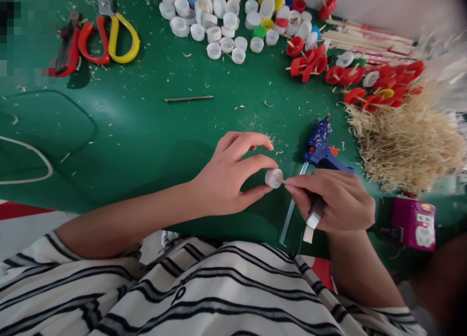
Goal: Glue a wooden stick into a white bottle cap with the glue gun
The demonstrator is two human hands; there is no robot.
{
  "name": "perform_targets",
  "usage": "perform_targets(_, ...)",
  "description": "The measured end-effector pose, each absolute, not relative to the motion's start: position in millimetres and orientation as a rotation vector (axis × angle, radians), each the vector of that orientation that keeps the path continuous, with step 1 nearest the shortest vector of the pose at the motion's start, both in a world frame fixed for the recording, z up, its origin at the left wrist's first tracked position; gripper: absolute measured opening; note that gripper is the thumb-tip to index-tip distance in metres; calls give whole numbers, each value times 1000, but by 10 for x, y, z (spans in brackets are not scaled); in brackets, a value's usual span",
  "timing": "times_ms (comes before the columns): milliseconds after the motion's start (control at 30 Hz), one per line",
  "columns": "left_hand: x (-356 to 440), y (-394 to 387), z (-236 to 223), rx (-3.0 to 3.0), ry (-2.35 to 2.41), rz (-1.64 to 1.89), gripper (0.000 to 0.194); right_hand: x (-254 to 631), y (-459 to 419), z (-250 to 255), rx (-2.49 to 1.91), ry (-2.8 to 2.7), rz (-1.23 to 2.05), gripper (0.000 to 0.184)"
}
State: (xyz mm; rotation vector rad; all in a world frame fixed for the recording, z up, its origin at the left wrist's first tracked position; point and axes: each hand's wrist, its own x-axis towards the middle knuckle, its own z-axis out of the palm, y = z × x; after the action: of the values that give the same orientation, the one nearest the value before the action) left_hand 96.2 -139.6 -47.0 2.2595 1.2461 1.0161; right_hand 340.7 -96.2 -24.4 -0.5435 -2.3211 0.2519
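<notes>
My left hand [233,173] pinches a small white bottle cap [273,178] between thumb and a finger; its other fingers are spread. At the cap's middle is the tip of a thin wooden stick [283,181], gripped by the fingertips of my right hand [333,199]. Whether the stick goes through the cap cannot be made out. A grey, flat object with a whitish end [313,221] juts out from under my right palm; the rest of it is hidden. Just behind my right hand lies a blue glue gun [319,143] with a clear glue stick [288,221] in its rear.
White and coloured caps [226,22] are heaped at the back. Red caps on sticks [379,85], wooden sticks [368,36] and pale fibre [404,136] lie right, near a purple socket box [414,224]. Scissors [124,39], pliers [69,48] and a nail [188,99] lie left.
</notes>
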Motion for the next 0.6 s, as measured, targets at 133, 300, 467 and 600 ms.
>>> perform_targets(133,964,-1400,-464,2262,1248,1003,22,3428,-977,-258,-603,-2267,265,11)
perform_targets(300,958,-1397,-461,2266,1240,1013,22,3428,-1006,-276,-579,-2280,327,24)
perform_targets(467,956,-1394,-468,2276,1232,1036,23,3404,-988,-282,-586,-2279,317,15)
perform_targets(600,960,-1399,-466,2274,1240,1034,21,3425,-964,-283,-567,-2235,386,11)
